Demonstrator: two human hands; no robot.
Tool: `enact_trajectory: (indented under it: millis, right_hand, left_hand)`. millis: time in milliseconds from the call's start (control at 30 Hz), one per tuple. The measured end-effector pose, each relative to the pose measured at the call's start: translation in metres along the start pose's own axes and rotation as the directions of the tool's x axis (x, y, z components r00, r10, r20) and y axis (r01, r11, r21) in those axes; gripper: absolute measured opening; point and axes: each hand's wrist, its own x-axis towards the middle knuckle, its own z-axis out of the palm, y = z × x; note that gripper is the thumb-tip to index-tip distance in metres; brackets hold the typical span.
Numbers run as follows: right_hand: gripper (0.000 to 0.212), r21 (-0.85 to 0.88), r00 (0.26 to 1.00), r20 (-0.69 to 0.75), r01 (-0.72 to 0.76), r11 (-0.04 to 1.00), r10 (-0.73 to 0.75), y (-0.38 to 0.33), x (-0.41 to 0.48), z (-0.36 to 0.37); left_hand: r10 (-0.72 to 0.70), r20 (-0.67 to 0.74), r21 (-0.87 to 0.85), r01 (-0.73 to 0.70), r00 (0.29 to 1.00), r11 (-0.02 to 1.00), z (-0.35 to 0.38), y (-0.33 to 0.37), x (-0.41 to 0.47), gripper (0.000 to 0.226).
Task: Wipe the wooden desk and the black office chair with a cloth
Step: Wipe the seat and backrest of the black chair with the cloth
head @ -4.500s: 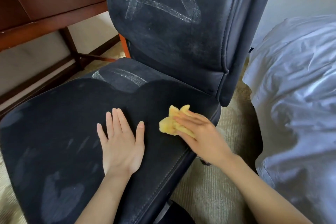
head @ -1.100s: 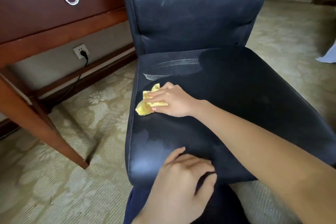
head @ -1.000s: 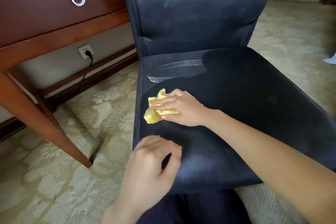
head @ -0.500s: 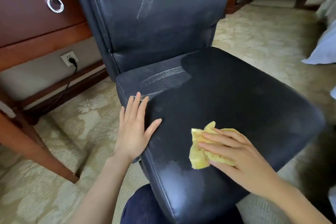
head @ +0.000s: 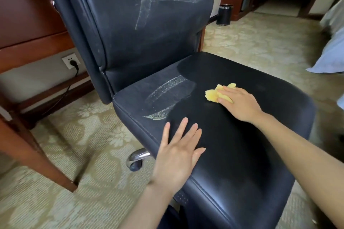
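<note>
Wiping the chair seat [head: 232, 135] best: right hand [head: 240, 104] pressing the bunched yellow cloth [head: 214, 95] flat toward the pale dusty streaks [head: 167, 96], left hand [head: 176, 160] spread, steadying.

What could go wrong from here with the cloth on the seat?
1. The chair stands on a caster; the left hand only lies flat on the seat edge, so a hard stroke may roll or turn it.
2. The cloth, under the right hand, lies right of the chalky smear; strokes may miss it.
3. The backrest marks may be forgotten.
</note>
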Motion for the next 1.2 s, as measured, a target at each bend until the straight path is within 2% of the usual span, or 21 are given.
enact_trajectory:
  millis: [100, 200, 300, 433, 500, 600, 667, 700, 767, 833, 967, 1100, 1167, 1200]
  right_hand:
    - [0.046, -0.065, 0.998, 0.024, -0.053, 0.996, 0.054, -0.018, 0.034, 0.008]
    - [0.046, -0.096, 0.996, 0.063, -0.052, 0.994, 0.058, -0.038, 0.057, 0.016]
    - [0.045, -0.075, 0.994, 0.111, 0.033, 0.997, -0.025, -0.056, 0.070, 0.020]
    - [0.043, -0.062, 0.964, 0.171, 0.219, 0.974, -0.206, -0.064, 0.070, 0.019]
    - [0.043, -0.026, 0.921, 0.203, 0.344, 0.939, -0.332, -0.064, 0.062, 0.016]
    - [0.042, 0.099, 0.790, 0.254, 0.552, 0.828, -0.558, -0.065, 0.038, 0.008]
    - [0.039, 0.193, 0.704, 0.243, 0.640, 0.744, -0.668, -0.061, 0.019, 0.003]
    - [0.037, 0.239, 0.689, 0.211, 0.652, 0.720, -0.694, -0.057, 0.010, 0.001]
    - [0.034, 0.321, 0.710, 0.123, 0.633, 0.705, -0.693, -0.043, -0.005, -0.004]
    - [0.034, 0.359, 0.771, 0.105, 0.560, 0.747, -0.629, -0.025, -0.016, -0.009]
    - [0.040, 0.296, 0.882, 0.100, 0.416, 0.860, -0.461, 0.021, -0.032, -0.018]
    - [0.040, 0.238, 0.959, 0.035, 0.266, 0.934, -0.282, 0.062, -0.038, -0.031]
    - [0.034, 0.193, 0.973, 0.028, 0.219, 0.956, -0.229, 0.071, -0.031, -0.030]
    - [0.033, 0.177, 0.978, 0.019, 0.201, 0.963, -0.208, 0.072, -0.025, -0.028]
  left_hand:
    - [-0.021, -0.008, -0.071, 0.020, 1.000, 0.997, 0.003, 0.014, 0.000, 0.048]
    - [-0.007, 0.022, -0.071, 0.009, 1.000, 0.997, 0.004, 0.025, 0.000, 0.050]
    - [-0.036, 0.027, -0.087, 0.038, 0.999, 0.995, 0.004, 0.039, 0.000, 0.052]
    - [-0.069, -0.007, -0.133, 0.068, 0.998, 0.989, 0.009, 0.055, 0.001, 0.053]
    - [-0.087, -0.005, -0.142, 0.085, 0.996, 0.986, 0.012, 0.062, 0.003, 0.054]
    - [-0.111, 0.011, -0.127, 0.112, 0.994, 0.986, 0.014, 0.073, 0.006, 0.055]
    - [-0.125, 0.030, -0.131, 0.128, 0.992, 0.983, 0.015, 0.080, 0.008, 0.056]
    - [-0.127, 0.041, -0.138, 0.131, 0.991, 0.982, 0.015, 0.082, 0.008, 0.057]
    - [-0.117, 0.058, -0.148, 0.124, 0.991, 0.981, 0.015, 0.087, 0.009, 0.057]
    - [-0.103, 0.069, -0.143, 0.113, 0.992, 0.983, 0.015, 0.090, 0.009, 0.057]
    - [-0.061, 0.081, -0.074, 0.067, 0.995, 0.995, 0.011, 0.096, 0.007, 0.055]
    - [0.140, 0.100, -0.008, -0.140, 0.985, 0.990, 0.002, 0.076, -0.003, 0.054]
    - [0.233, 0.071, -0.076, -0.227, 0.970, 0.971, -0.004, 0.054, -0.006, 0.049]
    - [0.235, 0.043, -0.133, -0.228, 0.971, 0.965, -0.008, 0.041, -0.006, 0.047]
